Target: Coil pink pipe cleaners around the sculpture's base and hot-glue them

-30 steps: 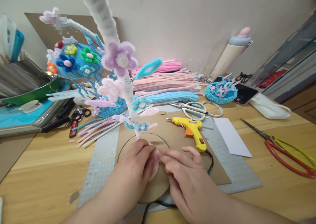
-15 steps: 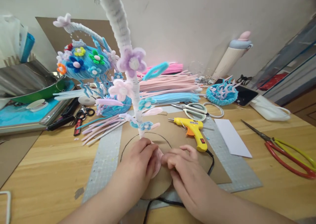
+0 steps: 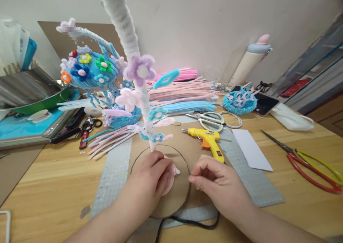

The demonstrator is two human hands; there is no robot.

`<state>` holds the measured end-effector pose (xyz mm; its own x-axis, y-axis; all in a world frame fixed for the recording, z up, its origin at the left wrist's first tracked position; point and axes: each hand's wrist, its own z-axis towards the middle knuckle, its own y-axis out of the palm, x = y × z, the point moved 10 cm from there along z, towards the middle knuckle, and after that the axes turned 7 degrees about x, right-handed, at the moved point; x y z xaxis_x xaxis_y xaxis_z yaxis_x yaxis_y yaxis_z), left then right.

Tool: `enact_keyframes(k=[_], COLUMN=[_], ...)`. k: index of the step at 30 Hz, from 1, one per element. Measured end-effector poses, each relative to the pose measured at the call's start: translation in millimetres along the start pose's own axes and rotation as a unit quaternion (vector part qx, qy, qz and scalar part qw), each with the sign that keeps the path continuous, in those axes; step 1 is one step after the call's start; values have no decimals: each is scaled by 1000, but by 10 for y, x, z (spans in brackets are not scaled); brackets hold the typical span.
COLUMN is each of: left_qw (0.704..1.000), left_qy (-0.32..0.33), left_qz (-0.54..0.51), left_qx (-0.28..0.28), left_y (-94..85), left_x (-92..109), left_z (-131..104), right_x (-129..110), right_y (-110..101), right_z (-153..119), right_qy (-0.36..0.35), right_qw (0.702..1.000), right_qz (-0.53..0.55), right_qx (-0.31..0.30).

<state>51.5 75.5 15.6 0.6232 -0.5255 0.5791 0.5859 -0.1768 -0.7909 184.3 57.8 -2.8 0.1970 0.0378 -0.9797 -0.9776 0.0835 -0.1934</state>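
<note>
Disc [image 3: 169, 181] under left hand [image 3: 147, 173], right hand [image 3: 218, 180] apart

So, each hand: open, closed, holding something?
Left hand: closed on the pink coil at the stem's foot.
Right hand: closed in a pinch; can't tell whether it holds anything.

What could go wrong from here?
1. The tall white fuzzy stem with pastel flowers may tip: it looks top-heavy, and only the left hand is at its foot.
2. The right hand is close to the yellow plastic glue gun and might knock it.
3. The thin black cord loops near the right forearm and could snag.
</note>
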Motion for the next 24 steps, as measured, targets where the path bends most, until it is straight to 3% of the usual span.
enact_keyframes(k=[4, 10, 13, 17, 24], left_qw=[1000, 999, 999, 1000, 1000], left_qy=[18, 29, 22, 25, 25], left_qz=[6, 20, 16, 11, 15], left_qx=[-4, -21, -24, -8, 2], left_y=[-14, 16, 31, 18, -5], left_x=[26, 39, 27, 28, 38], left_z=[16, -1, 2, 11, 9], right_x=[109, 176, 40, -225, -292], right_y=[1, 8, 64, 235, 421], right_z=[-3, -36, -44, -133, -270], right_qy=[33, -12, -85, -211, -245], right_qw=[999, 998, 986, 941, 916], right_qz=[-2, -52, -143, -253, -276], right_qx=[8, 14, -17, -77, -154])
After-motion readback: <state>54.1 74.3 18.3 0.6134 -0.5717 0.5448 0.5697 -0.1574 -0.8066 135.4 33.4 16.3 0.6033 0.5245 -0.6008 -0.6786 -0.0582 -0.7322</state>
